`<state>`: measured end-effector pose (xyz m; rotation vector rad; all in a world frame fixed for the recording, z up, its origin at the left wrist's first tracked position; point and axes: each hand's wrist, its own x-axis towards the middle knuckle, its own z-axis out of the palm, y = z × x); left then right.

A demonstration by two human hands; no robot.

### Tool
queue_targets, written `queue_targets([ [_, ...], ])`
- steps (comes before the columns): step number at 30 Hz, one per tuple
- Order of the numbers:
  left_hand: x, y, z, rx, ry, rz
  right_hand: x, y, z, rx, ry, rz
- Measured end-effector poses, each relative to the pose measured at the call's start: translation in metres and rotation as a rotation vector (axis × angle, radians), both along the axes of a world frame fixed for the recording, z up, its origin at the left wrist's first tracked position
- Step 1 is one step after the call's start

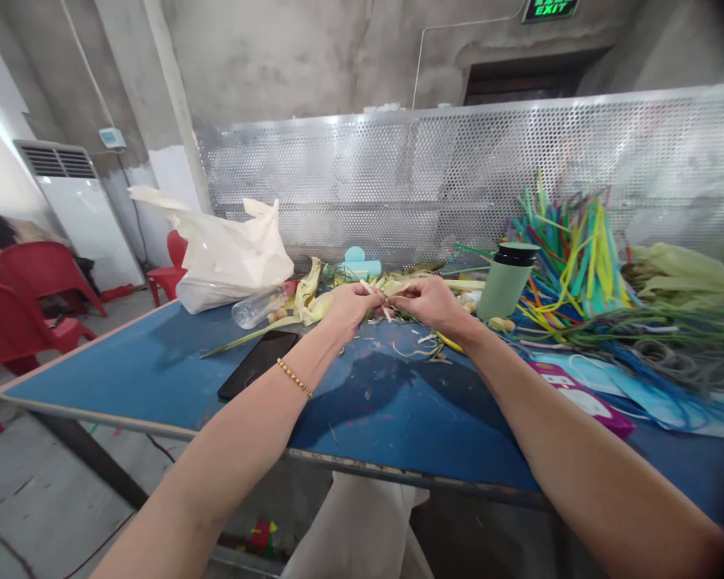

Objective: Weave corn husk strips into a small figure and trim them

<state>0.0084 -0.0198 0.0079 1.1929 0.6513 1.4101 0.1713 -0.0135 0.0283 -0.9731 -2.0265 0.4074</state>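
Note:
My left hand (351, 307) and my right hand (429, 304) are close together over the middle of the blue table, fingers pinched. Between them is a pale strip (367, 286) that looks like dried corn husk; both hands appear closed on it, though the fingertips hide much of it. More pale yellow-green husk (317, 308) lies left of my left hand, and small scraps are scattered beneath the hands. A black phone (259, 366) lies beside my left forearm. Right of my right hand stands a green tumbler (505, 283) with a black top.
A white plastic bag (229, 249) and clear bottle (264, 305) stand or lie at left. Colourful strips (591, 257), green cords (669, 322) and a purple box (582, 398) crowd the right. A perforated metal panel (368, 177) borders the back; red chairs (30, 314) stand left.

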Motion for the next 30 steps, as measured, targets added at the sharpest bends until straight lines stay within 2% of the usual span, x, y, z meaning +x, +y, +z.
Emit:
queue_targets([
  [12, -0.002, 0.005, 0.002, -0.050, -0.042, 0.100, -0.001, -0.008, 0.008, 0.461, -0.354, -0.059],
  [24, 0.001, 0.001, 0.002, 0.013, -0.005, 0.160, -0.001, -0.013, 0.009, 0.609, -0.594, -0.104],
  [30, 0.000, 0.001, 0.002, 0.040, 0.033, 0.178, -0.004, -0.017, 0.011, 0.610, -0.647, -0.106],
])
